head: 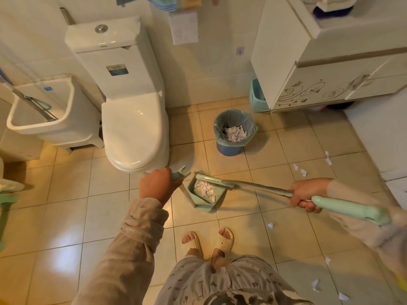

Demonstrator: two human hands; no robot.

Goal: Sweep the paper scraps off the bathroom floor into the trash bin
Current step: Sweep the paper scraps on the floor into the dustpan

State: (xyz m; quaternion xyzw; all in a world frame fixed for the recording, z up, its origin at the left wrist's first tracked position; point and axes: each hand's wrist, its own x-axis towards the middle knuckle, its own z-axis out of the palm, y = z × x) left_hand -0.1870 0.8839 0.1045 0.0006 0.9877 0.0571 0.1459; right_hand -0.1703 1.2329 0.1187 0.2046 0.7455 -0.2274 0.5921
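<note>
Mint-green dustpan [203, 194] sat on the floor, full of paper scraps [206, 188]. Left hand [157, 187] gripped its handle, right hand [307, 194] was wrapped around the broom [246, 185]. Bin [233, 132] stood just beyond.

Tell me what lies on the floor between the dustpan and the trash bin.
Nothing: in the head view, only bare tile separates the dustpan from the trash bin.
</note>
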